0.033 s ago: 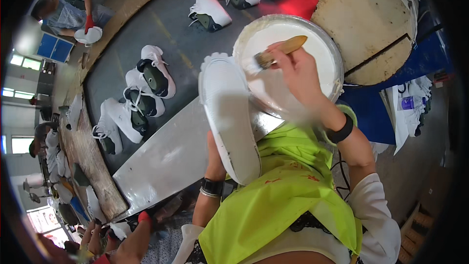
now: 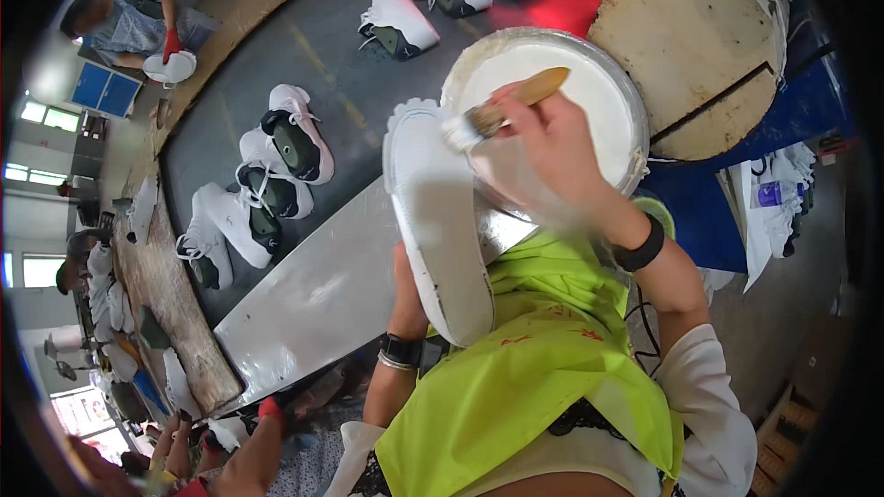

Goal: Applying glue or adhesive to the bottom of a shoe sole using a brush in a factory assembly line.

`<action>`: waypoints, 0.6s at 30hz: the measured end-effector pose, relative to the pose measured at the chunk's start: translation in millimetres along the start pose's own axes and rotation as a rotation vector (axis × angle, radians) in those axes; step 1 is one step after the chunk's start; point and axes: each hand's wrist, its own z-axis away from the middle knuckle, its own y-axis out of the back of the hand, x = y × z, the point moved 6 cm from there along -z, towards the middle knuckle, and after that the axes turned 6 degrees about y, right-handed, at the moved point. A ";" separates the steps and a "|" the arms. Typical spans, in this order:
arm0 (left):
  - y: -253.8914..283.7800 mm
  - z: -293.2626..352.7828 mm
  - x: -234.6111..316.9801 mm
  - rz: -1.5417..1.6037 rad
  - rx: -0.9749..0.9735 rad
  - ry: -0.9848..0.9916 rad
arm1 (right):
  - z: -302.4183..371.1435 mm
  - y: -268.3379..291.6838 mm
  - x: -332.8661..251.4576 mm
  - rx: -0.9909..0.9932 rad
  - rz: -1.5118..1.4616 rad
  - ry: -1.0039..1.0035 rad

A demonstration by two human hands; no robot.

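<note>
My left hand (image 2: pixel 403 265) holds a white shoe sole-up, and the white sole (image 2: pixel 437 221) hides most of the hand. A dark wristband sits on that forearm. My right hand (image 2: pixel 555 149) grips a wooden-handled brush (image 2: pixel 516 101), whose bristles touch the sole's far end. Just behind the brush stands a round metal pot (image 2: pixel 630 101) of white paste. A black band is on my right wrist, and I wear a yellow-green apron (image 2: pixel 543 359).
A dark conveyor belt (image 2: pixel 341 74) carries several white shoes (image 2: pixel 295 138), with a slanted metal plate (image 2: pixel 313 294) at its near edge. A person (image 2: pixel 138 18) handles a shoe at the far left, and other hands (image 2: pixel 249 442) are at the lower left. A round wooden top (image 2: pixel 681 28) lies right of the pot.
The brush has shifted slightly left, from over the pot toward the sole's far end. The shoe stays in my left hand.
</note>
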 end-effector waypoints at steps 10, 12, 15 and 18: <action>-14.0 12.9 -5.6 0.339 0.110 0.138 | -34.9 -34.7 3.6 -0.050 0.021 -0.027; -12.8 11.1 1.7 0.335 0.062 0.067 | -29.9 -23.2 5.7 0.013 0.267 0.070; -4.4 6.9 11.0 0.161 0.102 -0.016 | 9.1 -14.7 11.2 0.026 0.275 -0.029; 3.5 3.3 12.9 0.151 0.149 -0.008 | 42.0 -15.4 -5.0 -0.028 0.252 0.043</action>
